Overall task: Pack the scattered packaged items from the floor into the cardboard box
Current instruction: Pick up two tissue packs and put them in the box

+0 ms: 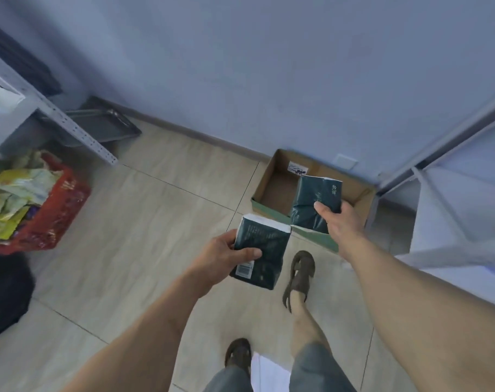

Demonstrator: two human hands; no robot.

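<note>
An open cardboard box [277,171] stands on the tiled floor against the blue wall; what shows of its inside holds nothing. My right hand [341,224] grips a dark green soft package [315,199] and holds it over the box's near right part. My left hand [226,254] grips a second dark green package [264,248] with a white top edge and a barcode, held above the floor just short of the box's near corner.
A red basket [56,219] full of yellow-green packets sits at the left, a black bag [6,292] below it. A metal shelf post [76,128] and a grey tray [105,125] stand behind. White shelving [461,210] is at the right. My sandalled feet [300,275] are on the tiles.
</note>
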